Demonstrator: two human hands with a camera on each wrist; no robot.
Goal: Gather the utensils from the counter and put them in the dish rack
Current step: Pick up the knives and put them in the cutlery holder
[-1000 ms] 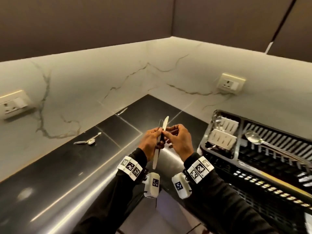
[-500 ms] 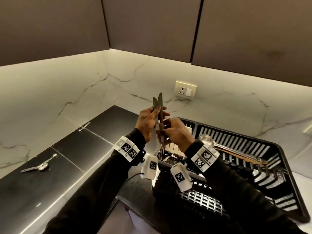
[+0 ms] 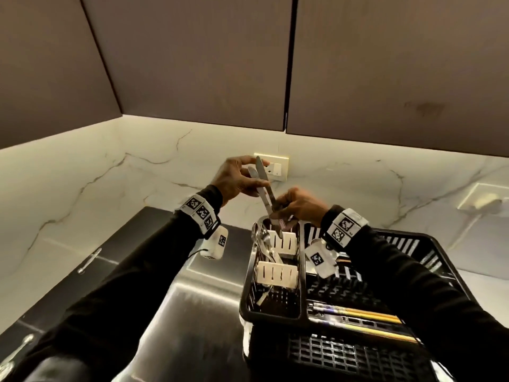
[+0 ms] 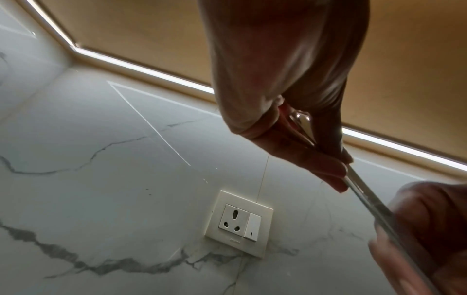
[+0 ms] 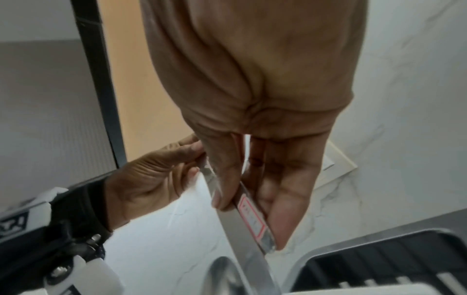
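Two steel table knives (image 3: 263,188) are held together, blades up, over the cutlery compartment (image 3: 278,274) at the left end of the black dish rack (image 3: 443,260). My left hand (image 3: 249,177) pinches the blades near their tips. My right hand (image 3: 283,206) grips the handles lower down, just above the compartment. In the right wrist view the knives (image 5: 242,227) pass between the fingers of the right hand (image 5: 250,191), and one handle carries a red-edged sticker. In the left wrist view the thumb and fingers of my left hand (image 4: 310,143) clamp the knives (image 4: 366,199).
Spoons (image 3: 261,241) stand in the compartment beside white slotted dividers. A long spoon (image 3: 358,312) lies across the rack. On the black counter, one utensil (image 3: 89,260) lies by the wall and a spoon (image 3: 16,351) at the lower left. A wall socket (image 3: 272,168) sits behind the hands.
Both hands carried the knives to the right, from over the counter to above the rack's cutlery compartment. The handle ends have come down close to the compartment.
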